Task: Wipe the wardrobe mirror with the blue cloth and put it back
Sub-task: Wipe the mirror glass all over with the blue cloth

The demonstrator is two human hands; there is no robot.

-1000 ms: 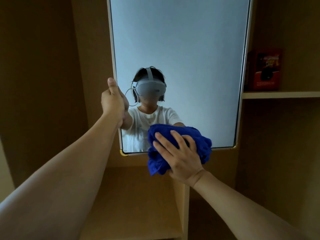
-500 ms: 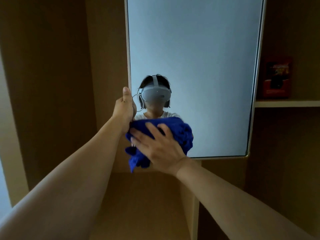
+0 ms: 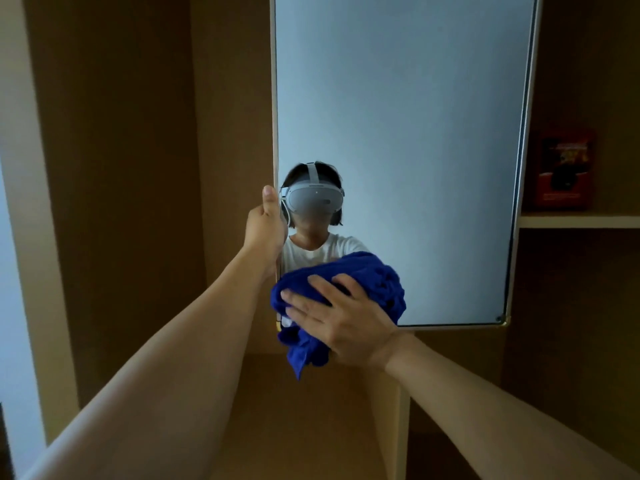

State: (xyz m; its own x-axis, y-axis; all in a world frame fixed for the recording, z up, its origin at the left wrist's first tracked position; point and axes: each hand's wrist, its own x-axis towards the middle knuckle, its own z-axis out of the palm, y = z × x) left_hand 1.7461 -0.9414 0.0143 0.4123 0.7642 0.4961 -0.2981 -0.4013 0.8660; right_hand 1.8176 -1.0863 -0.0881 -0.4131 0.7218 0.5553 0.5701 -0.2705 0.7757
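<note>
The right hand (image 3: pixel 346 320) pressed the blue cloth (image 3: pixel 377 282) flat-fingered at the mirror (image 3: pixel 398 133)'s lower-left corner; unwiped glass stretched up-right (long axis vertical). The left hand (image 3: pixel 265 226) gripped its left edge.

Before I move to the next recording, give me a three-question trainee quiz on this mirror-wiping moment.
1. True or false: the right hand presses the blue cloth against the mirror.
2. Where on the mirror is the cloth? A. top right corner B. lower left part C. centre of the top edge
3. Fill in: the left hand has its grip on the mirror's ____ edge.

Key: 1 true; 2 B; 3 left. The red box on the shelf at right is untouched.
</note>
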